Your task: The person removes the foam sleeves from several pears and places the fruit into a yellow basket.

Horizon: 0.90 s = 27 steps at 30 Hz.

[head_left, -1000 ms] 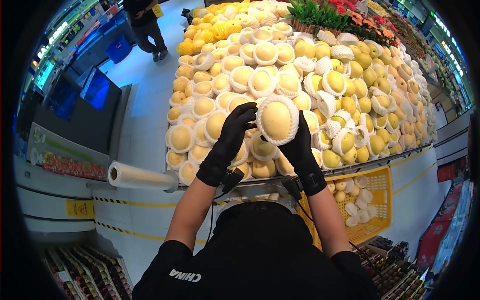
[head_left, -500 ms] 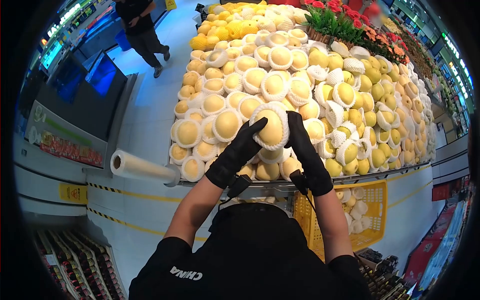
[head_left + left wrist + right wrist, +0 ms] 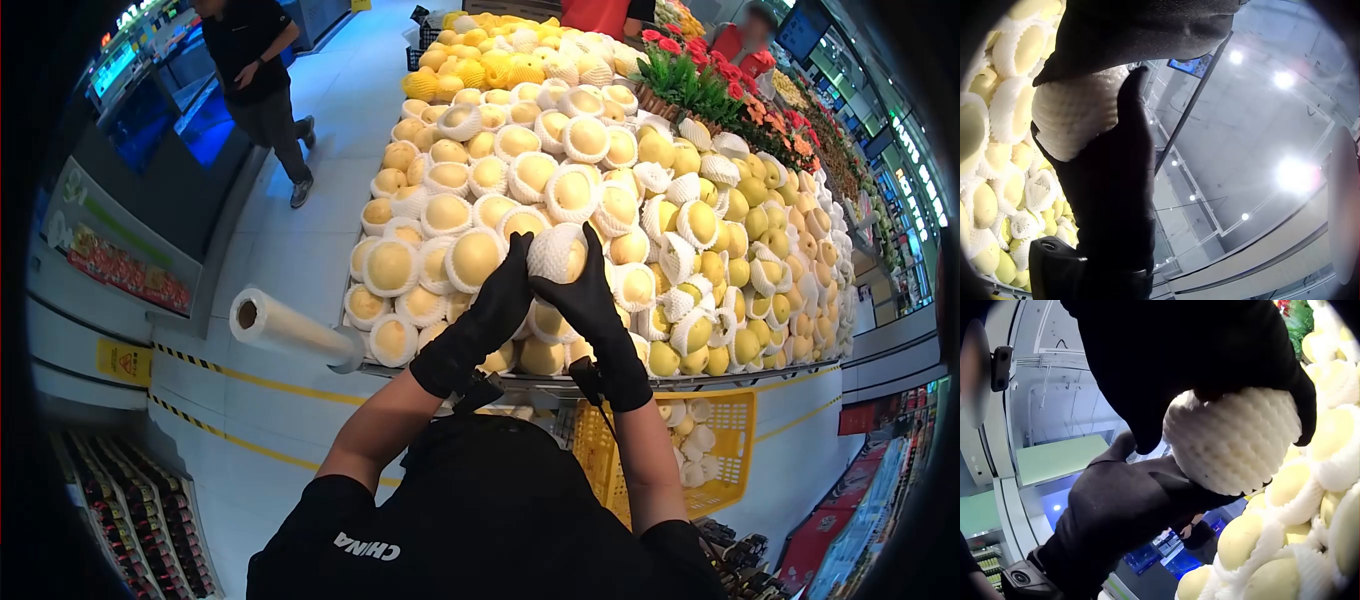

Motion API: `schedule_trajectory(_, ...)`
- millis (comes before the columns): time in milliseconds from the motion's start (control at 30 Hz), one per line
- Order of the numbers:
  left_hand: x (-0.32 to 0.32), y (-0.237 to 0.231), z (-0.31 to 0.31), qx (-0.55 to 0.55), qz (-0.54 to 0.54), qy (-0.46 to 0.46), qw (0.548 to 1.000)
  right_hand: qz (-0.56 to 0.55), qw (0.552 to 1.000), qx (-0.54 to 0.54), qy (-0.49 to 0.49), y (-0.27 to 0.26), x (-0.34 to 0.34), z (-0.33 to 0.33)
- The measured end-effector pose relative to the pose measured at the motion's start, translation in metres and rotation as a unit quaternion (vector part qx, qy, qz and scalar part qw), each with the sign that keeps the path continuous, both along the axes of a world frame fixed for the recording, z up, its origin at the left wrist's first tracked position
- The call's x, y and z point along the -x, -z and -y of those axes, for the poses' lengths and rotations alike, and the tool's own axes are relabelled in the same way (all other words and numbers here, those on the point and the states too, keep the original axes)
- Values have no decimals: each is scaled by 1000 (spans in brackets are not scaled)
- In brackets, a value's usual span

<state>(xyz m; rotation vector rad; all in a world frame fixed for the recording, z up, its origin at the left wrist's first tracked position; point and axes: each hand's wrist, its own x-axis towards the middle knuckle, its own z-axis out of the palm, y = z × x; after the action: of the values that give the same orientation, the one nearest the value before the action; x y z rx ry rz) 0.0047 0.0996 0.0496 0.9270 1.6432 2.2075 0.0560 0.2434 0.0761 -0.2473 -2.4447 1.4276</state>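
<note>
My left hand (image 3: 508,288) and right hand (image 3: 588,296), both in black gloves, close round one foam-sleeved fruit (image 3: 557,252) from opposite sides, fingers and thumbs curved against its white netting. A yellow patch of its skin shows toward my right hand; the wrist views show mostly textured foam. I hold it in front of me, over the near part of a broad fruit pile (image 3: 475,260), where many pieces sit in open white cups. Greener fruit (image 3: 748,205) lies to the right, and yellow-netted fruit (image 3: 480,68) fills the far left end, with red flowers (image 3: 690,62) at the far right. A plastic roll (image 3: 292,325) juts out at the near left corner. Below the near edge, on my right, stands a yellow basket (image 3: 738,430) with more fruit and foam inside. A person in black (image 3: 250,70) is in the aisle to the left.
</note>
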Motion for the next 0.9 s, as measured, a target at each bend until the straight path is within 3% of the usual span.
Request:
schedule_trajectory(100,6,-2,11,-9,164,39,986,-20,999,34,1,3,5,2)
schedule_trajectory(167,13,-4,20,-116,339,98,928,-32,998,51,3,14,11,0)
schedule_trajectory(333,25,12,37,-58,301,73,949,-40,985,161,55,4,13,22)
schedule_trajectory(433,24,13,41,-45,331,89,938,-55,987,135,61,7,15,24)
schedule_trajectory(567,21,8,38,-41,245,22,968,-99,983,-106,109,7,18,28)
schedule_trajectory(633,23,2,36,-55,226,34,972,-93,976,-146,129,0,24,35)
schedule_trajectory(767,30,-7,22,-25,293,39,955,-44,980,-161,112,-4,40,44)
schedule_trajectory(833,39,-17,18,19,311,-10,950,-45,996,-43,66,-3,52,35)
schedule_trajectory(900,60,-23,25,-14,269,6,963,-68,992,107,9,5,66,17)
